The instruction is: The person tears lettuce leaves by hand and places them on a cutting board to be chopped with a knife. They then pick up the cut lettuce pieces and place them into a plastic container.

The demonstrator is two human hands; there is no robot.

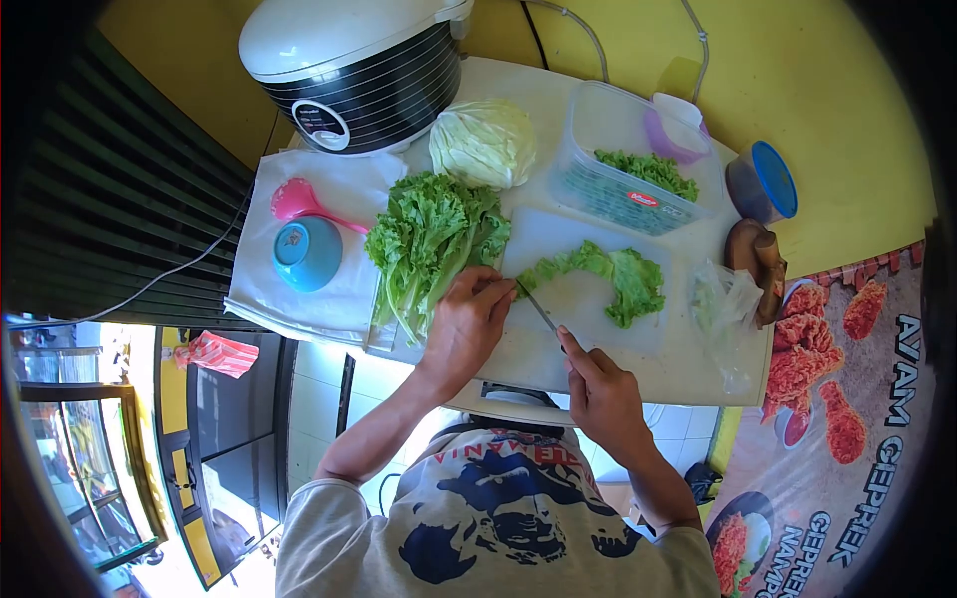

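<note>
Two hands at work | right hand (601, 396) shut round a knife (539, 309), blade tip at the leaf's stem | left hand (471, 321) curled, fingers pinning that stem | leaf (610, 276) lies flat on the board (588, 344); light, soft, tears easily; best held by the firm stem | lettuce (431, 239) bunch beside left hand.

On the cutting board (588, 344) lies a lettuce leaf (608, 279) — lettuce bunch (429, 244) left, cabbage (483, 143) and container (638, 164) behind.
</note>
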